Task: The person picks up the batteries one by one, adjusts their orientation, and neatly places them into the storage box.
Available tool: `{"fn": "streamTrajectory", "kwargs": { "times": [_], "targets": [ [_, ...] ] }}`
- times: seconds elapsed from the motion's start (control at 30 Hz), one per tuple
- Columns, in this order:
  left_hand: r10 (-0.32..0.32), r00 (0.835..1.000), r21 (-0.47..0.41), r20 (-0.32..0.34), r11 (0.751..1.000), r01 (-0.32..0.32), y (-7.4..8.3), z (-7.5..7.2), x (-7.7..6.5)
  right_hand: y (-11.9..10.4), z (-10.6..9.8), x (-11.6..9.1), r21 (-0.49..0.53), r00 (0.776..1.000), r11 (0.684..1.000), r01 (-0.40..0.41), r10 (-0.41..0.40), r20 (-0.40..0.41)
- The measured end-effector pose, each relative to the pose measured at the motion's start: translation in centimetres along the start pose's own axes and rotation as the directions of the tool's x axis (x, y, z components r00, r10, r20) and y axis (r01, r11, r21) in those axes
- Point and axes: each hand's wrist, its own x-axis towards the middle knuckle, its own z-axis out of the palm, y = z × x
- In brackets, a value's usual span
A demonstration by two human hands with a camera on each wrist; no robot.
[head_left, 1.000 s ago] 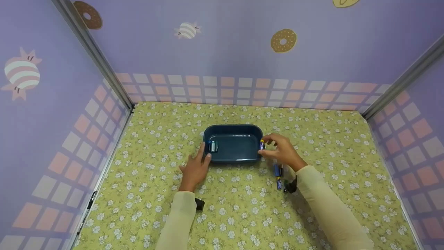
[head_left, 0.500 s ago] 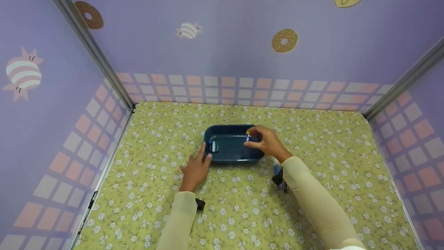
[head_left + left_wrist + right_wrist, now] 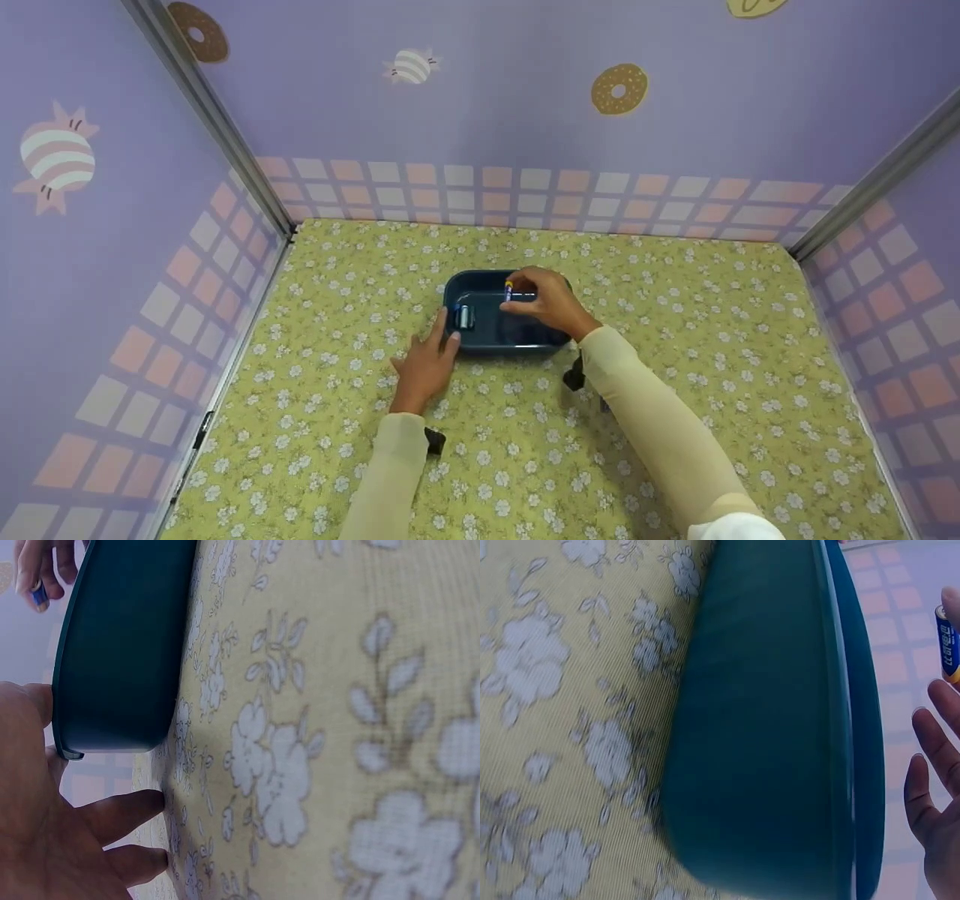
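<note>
Currently, the right hand (image 3: 551, 300) is pinching a blue, yellow-ended battery (image 3: 948, 645) end to end between thumb and finger, its other fingers spreading loosely, and is holding it above the dark teal bin (image 3: 514, 348). Meanwhile the left hand (image 3: 424, 367), fingers spread and mostly straight, is touching the bin's near left corner, while a silvery item (image 3: 465, 317) is lying inside at the left end.
</note>
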Motion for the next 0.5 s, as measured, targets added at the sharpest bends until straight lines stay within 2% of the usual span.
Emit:
{"fn": "streamTrajectory", "kwargs": {
  "times": [0.17, 0.5],
  "targets": [
    [-0.009, 1.0, 0.019, -0.006, 1.0, 0.009, 0.1, 0.1, 0.1, 0.0, 1.1, 1.0, -0.02, 1.0, 1.0, 0.019, -0.019, 0.016],
    [-0.007, 1.0, 0.014, -0.006, 1.0, 0.007, 0.1, 0.1, 0.1, -0.3, 3.2, 2.5, -0.005, 0.999, 1.0, -0.006, 0.006, 0.038]
  ]
}}
